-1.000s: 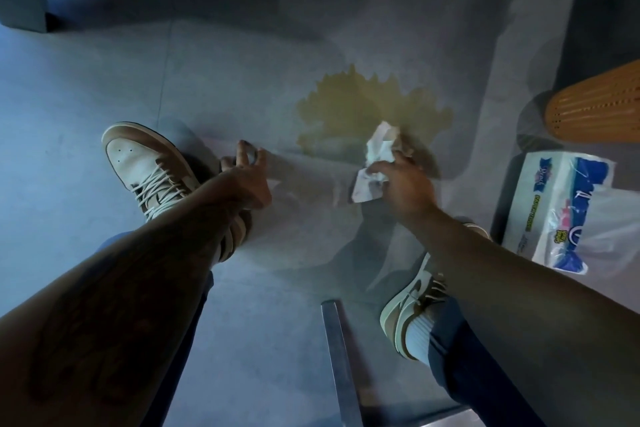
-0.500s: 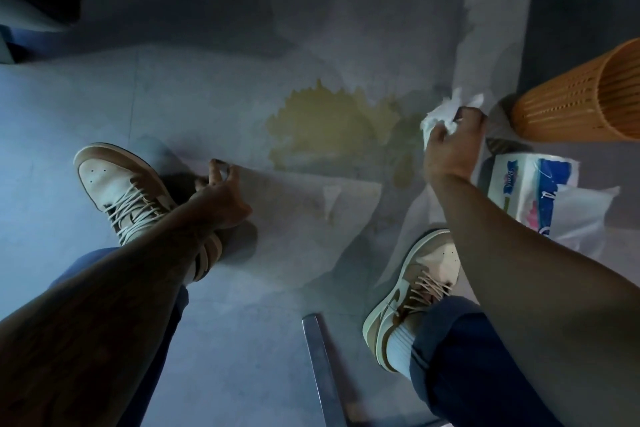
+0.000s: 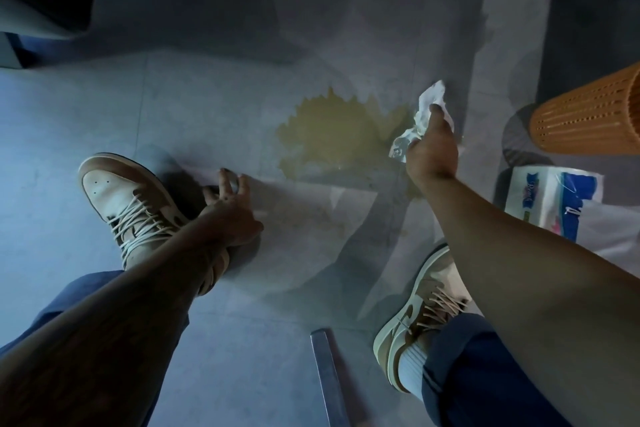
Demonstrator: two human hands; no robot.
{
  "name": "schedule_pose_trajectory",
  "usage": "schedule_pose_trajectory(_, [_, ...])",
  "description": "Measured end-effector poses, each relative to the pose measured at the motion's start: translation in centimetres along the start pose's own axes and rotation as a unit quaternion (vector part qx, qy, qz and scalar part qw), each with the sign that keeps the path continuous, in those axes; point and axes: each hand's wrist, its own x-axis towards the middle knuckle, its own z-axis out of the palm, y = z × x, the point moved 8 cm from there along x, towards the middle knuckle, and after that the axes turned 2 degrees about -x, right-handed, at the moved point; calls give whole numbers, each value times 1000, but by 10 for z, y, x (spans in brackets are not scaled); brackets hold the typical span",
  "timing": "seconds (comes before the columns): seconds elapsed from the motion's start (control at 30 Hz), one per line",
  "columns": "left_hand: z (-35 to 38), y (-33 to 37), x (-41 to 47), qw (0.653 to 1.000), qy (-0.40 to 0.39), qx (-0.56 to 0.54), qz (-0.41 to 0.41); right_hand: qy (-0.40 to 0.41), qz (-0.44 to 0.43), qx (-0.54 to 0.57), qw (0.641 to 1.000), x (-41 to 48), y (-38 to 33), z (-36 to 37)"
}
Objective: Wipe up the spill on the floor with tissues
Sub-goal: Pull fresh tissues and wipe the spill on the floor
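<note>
Clutching a crumpled tissue (image 3: 426,111) in our right hand (image 3: 431,152) at the right edge of the yellow spill (image 3: 332,135) on the floor (image 3: 207,107), we rest our left hand (image 3: 232,215), fingers spread, beside our left shoe (image 3: 128,198).

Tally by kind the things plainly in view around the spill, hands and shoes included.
Hands: 2 (left hand, right hand)
Shoes: 2 (left shoe, right shoe)
Crumpled tissue: 1
Tissue pack: 1
Orange basket: 1
Spill: 1
Metal bar: 1
Total: 9
</note>
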Motion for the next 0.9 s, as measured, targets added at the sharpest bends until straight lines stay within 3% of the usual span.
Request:
schedule_pose_trajectory(0.23, [3, 1, 4, 1000, -13, 6, 1, 40, -174, -77, 981, 1, -67, 17])
schedule_pose_trajectory(0.37, [-1, 5, -2, 1000, -12, 15, -3, -75, -137, -56, 986, 22, -95, 38])
schedule_pose_trajectory(0.57, [-2, 6, -4, 1000, -7, 24, 5, -198, -253, -124, 939, 13, -163, 62])
schedule_pose_trajectory(0.77, [-6, 6, -7, 999, -27, 38, 1, -248, -348, -186, 885, -32, -169, 81])
schedule_pose_trajectory(0.9, [-5, 4, -7, 999, -35, 29, -1, -300, -349, -193, 867, -46, -155, 83])
